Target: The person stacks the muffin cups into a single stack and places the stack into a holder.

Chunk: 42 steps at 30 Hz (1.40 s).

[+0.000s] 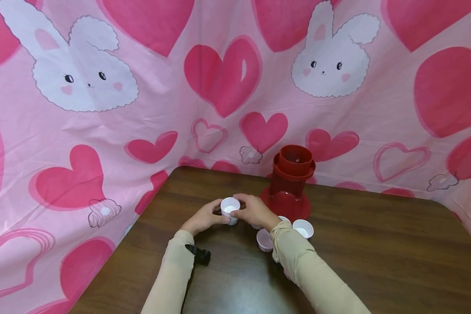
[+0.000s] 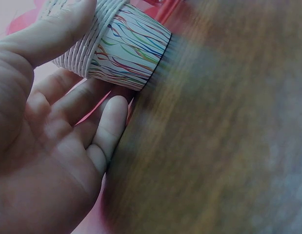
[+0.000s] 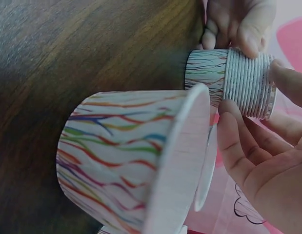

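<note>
A nested stack of paper cups (image 1: 230,214), white with wavy coloured lines, stands upright over the wooden table between both hands. My left hand (image 1: 206,218) holds its left side, thumb in front and fingers behind. On the other side, my right hand (image 1: 256,212) holds the stack near the top with thumb and fingers. The right wrist view shows many close rims in the stack (image 3: 249,80). In the left wrist view, the lowest cup's patterned wall (image 2: 133,46) shows below the rims. Whether its base touches the table, I cannot tell.
Several single paper cups stand by my right forearm, among them a near cup (image 1: 264,240) and a right-hand cup (image 1: 303,228). Behind them is a red cylindrical container (image 1: 288,187) on a round base. A pink heart-and-rabbit cloth (image 1: 149,109) hangs along the table's edges.
</note>
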Available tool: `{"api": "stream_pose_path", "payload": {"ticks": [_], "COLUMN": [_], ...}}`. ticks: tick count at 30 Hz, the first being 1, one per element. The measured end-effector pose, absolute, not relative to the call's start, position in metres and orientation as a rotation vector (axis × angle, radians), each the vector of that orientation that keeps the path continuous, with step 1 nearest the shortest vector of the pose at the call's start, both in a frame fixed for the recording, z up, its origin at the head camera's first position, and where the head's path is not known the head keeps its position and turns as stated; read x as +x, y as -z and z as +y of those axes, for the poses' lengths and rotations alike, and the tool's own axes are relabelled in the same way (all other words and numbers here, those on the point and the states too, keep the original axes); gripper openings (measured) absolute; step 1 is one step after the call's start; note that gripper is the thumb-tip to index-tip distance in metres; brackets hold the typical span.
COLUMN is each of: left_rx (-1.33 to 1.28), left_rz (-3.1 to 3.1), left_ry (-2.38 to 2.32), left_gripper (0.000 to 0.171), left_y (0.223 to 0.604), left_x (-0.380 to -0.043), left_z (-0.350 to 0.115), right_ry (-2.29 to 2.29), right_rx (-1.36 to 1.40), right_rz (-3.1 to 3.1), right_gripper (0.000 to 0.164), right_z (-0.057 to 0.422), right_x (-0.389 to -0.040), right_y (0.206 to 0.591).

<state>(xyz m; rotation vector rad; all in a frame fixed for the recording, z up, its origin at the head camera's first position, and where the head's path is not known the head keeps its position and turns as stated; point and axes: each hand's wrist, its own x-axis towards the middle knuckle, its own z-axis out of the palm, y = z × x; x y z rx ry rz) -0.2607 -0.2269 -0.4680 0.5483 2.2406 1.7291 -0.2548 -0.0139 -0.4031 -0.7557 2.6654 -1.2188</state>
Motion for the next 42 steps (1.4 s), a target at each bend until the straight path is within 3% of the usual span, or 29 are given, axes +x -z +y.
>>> {"api": "stream_pose_path", "payload": {"ticks": [5,13,42], "left_rx": [0.550,0.536,0.467], "left_rz": [2.261,2.258,2.292], "left_ry": [-1.718,-1.732,-1.712], "left_gripper": [0.058,0.061,0.065], "left_y": [0.467,0.467,0.466], "left_x": [-0.260,-0.260,-0.259], "left_z": [-0.228,-0.226,-0.227], "right_ry": [1.171,1.098,1.220], "right_rx": [-0.766,-0.788,-0.563], "right_rz": [2.684,2.736,2.791], "right_gripper": [0.052,0.037,0.037], "right_z": [-0.013,-0.001,0.109], "right_x": [-0.255,-0.257,-0.226], "right_y": [0.401,0.398,0.368]}}
